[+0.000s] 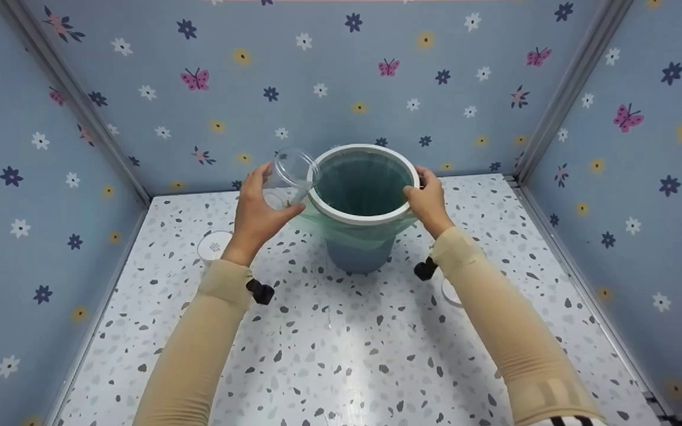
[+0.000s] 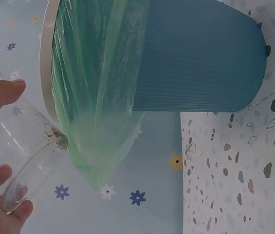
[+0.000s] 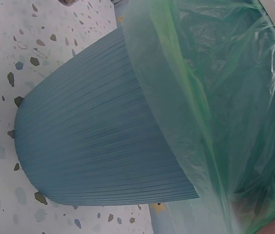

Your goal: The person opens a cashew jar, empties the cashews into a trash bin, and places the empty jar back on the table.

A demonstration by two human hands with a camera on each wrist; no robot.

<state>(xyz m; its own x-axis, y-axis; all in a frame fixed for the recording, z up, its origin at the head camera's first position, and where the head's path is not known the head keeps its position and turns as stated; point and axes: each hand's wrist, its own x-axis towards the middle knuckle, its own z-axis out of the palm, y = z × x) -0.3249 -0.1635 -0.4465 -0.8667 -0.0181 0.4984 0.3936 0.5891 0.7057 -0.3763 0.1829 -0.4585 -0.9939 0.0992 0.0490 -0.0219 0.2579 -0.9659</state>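
A blue ribbed trash bin (image 1: 359, 254) stands upright at the back of the table, with a white rim ring (image 1: 364, 219) and a green plastic liner (image 2: 96, 63) folded over its outside. Left of the rim, my left hand (image 1: 255, 213) grips a clear plastic cup (image 2: 30, 126), tilted with its mouth toward the bin. Dark crumbs (image 2: 55, 136) cling inside the cup's lower corner in the left wrist view. My right hand (image 1: 430, 204) holds the rim's right side, thumb on top and fingers mostly hidden outside. Only a sliver of that hand shows in the right wrist view.
On the speckled white table (image 1: 341, 343), a white round container (image 1: 214, 245) sits behind the left wrist. Another white round object (image 1: 451, 293) is partly covered by the right forearm. Flower-patterned panels (image 1: 329, 77) enclose the back and both sides, close behind the bin.
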